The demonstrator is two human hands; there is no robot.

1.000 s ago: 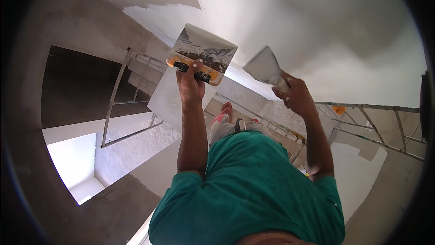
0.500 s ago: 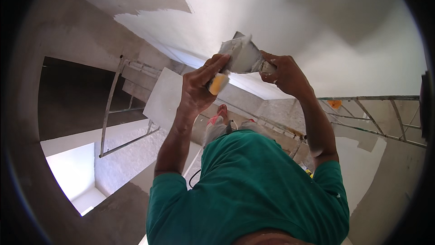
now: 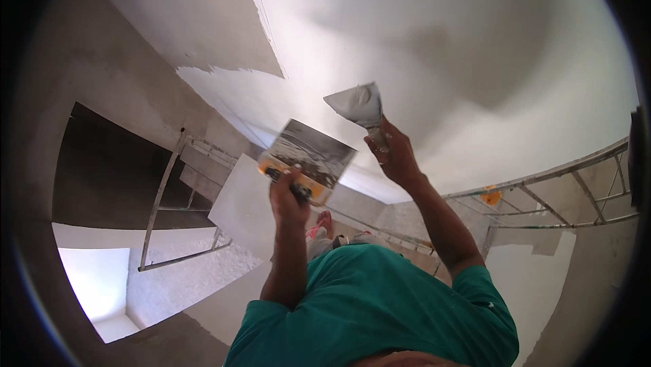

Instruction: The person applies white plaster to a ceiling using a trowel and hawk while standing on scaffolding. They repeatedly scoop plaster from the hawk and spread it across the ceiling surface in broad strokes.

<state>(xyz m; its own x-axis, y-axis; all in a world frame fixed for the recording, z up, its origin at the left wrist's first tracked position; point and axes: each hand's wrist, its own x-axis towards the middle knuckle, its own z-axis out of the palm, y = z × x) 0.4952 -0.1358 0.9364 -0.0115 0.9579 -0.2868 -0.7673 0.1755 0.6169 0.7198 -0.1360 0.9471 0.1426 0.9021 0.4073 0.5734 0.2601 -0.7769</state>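
My left hand point(image 3: 290, 199) is closed round the dark handle of a square plastering trowel point(image 3: 313, 152). The trowel has a yellow-orange strip along its near side, and its grey metal face carries thin smears of filler. Up and to the right, my right hand point(image 3: 395, 157) grips a putty knife point(image 3: 359, 105) by its filler-crusted handle. Pale filler covers the knife's flared blade, which points up and left. The two tools are apart from each other. Beyond the knife spreads a whitened wall surface point(image 3: 434, 48), and neither tool appears to touch it.
Metal scaffold frames stand at the left point(image 3: 157, 197) and right point(image 3: 542, 207). An orange thing point(image 3: 491, 195) hangs on the right one. A pale board point(image 3: 239, 197) lies beside the left frame. Bare grey plaster point(image 3: 196, 14) borders the white coat at upper left. My foot point(image 3: 324, 221) shows below.
The tools were together and have come apart. My left hand has moved down and left with the trowel, turning its face into view; my right hand has shifted left and down with the putty knife.
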